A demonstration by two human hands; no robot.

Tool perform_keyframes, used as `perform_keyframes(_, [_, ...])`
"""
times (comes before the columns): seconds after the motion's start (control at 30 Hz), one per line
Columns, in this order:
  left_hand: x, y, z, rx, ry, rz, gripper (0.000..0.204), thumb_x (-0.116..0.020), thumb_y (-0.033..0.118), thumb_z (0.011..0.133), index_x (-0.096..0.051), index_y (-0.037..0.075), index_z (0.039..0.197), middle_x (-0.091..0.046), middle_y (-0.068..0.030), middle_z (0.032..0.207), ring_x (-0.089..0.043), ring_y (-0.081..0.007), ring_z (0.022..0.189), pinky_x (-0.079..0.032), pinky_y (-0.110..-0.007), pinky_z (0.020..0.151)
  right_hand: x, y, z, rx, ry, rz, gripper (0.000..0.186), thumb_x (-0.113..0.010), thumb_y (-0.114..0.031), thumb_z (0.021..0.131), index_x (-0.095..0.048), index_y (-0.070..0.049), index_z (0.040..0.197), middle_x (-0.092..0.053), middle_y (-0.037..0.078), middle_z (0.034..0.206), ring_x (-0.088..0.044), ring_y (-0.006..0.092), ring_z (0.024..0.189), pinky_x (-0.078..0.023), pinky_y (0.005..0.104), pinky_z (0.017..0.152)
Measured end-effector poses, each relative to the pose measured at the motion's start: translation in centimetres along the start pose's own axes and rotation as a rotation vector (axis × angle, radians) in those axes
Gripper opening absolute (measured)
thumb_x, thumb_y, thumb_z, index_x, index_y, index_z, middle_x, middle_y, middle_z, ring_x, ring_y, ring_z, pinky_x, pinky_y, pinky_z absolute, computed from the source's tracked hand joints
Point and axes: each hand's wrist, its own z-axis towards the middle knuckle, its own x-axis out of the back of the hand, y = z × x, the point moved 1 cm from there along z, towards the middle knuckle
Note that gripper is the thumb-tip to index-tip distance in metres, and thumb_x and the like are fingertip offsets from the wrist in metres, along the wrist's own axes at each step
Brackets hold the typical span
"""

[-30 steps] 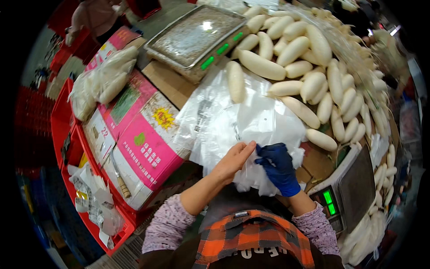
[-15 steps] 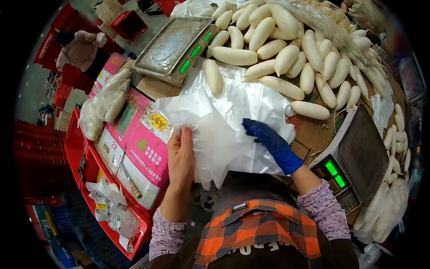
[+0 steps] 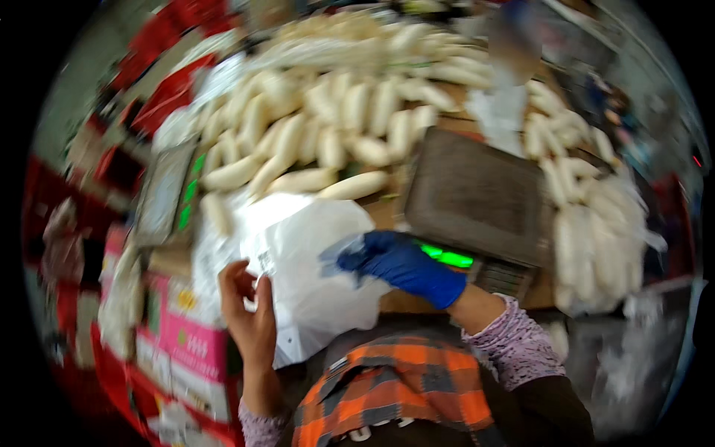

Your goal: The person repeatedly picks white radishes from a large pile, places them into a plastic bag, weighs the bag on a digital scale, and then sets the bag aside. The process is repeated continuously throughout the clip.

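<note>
A white plastic bag lies spread in front of me, its near edge hanging toward my apron. My right hand, in a blue glove, is closed at the bag's upper right part and seems to pinch the thin plastic, though motion blurs the fingertips. Bare, my left hand is at the bag's left edge with thumb and fingers apart and nothing visible between them. One white radish lies on the plastic beyond my left hand. A large heap of white radishes covers the far side of the table.
A dark-topped scale with green digits stands right of the heap. Another scale is at the left. Bagged radishes lie at far right. A pink printed box and a red crate sit at lower left.
The view has swung to the right and blurred. My left hand has come off the crumpled plastic, and its fingers have spread. The bag now lies more spread out, with my right hand at it.
</note>
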Motion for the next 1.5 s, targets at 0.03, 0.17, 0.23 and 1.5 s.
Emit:
perform_keyframes(0.03, [-2.0,1.5,-0.3,-0.003,-0.108,-0.116,0.025,-0.059,-0.001,0.085,-0.051,0.000,0.109,-0.049,-0.0024,0.086,-0.044,-0.0069,0.069,-0.037,-0.020,0.062,1.6,-1.7,-2.0,-0.001,0.014,-0.260,0.012,-0.069,-0.013,0.086,-0.070,-0.002,0.090,-0.069,0.005,0.086,-0.061,0.0087,0.076,-0.050,0.0254,0.063])
perform_keyframes(0.17, [-8.5,8.7,-1.4,0.223,-0.549,-0.500,0.020,-0.057,-0.003,0.086,-0.050,0.000,0.104,-0.052,-0.0022,0.083,-0.051,-0.0077,0.067,-0.043,-0.019,0.060,6.2,-7.4,-9.6,-0.017,0.331,-0.287,0.013,-0.076,-0.012,0.079,-0.067,-0.003,0.082,-0.064,0.001,0.074,-0.056,0.0072,0.069,-0.049,0.0259,0.066])
perform_keyframes(0.23, [-11.8,11.7,-2.3,0.328,-0.826,-0.634,0.029,-0.061,-0.002,0.084,-0.047,0.001,0.109,-0.051,-0.0037,0.089,-0.054,-0.0094,0.074,-0.046,-0.020,0.066,8.3,-7.7,-12.2,0.082,0.515,-0.488,0.017,-0.078,-0.012,0.076,-0.064,-0.003,0.078,-0.060,-0.002,0.070,-0.053,0.0064,0.067,-0.048,0.0261,0.066])
perform_keyframes(1.5, [-32.7,11.5,1.4,0.239,-0.453,0.196,0.021,-0.058,-0.002,0.076,-0.060,-0.005,0.097,-0.065,-0.0112,0.090,-0.062,-0.0230,0.088,-0.046,-0.032,0.081,71.9,-18.7,-3.8,-0.274,0.973,-1.658,0.067,-0.060,-0.035,0.084,-0.039,-0.005,0.139,-0.049,0.020,0.134,-0.053,0.0340,0.117,-0.044,0.0415,0.097])
